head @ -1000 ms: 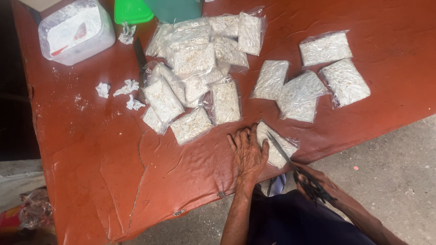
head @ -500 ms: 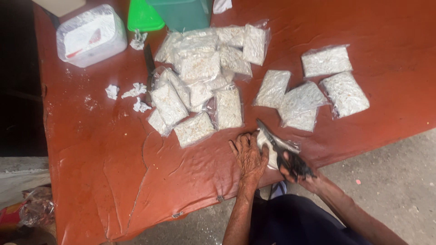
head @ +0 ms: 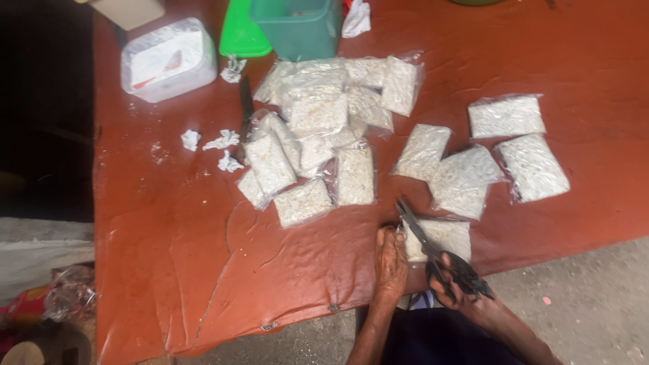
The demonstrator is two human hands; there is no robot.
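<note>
Near edge: the counter, covered in a wrinkled red-brown plastic sheet, ends just in front of the person; grey concrete floor lies below it to the right. Broad bare room on the counter's near left.

Left hand: flat on the counter edge, fingers stretched forward and together, holding nothing, their tips touching the near-left side of a clear plastic packet of pale grain.

Right hand: fingers curled through the dark handles of a pair of black-handled metal scissors. The blades lie across that packet's left end, pointing away to the left (whether they stand parted cannot be told).

Middle: four more such flat rectangular packets, loosely grouped to the right; a heaped pile of packets left of centre. Crumpled white paper scraps and a dark knife lie beside the pile.

Far: green plastic tub, green lid, white lidded rectangular box.
</note>
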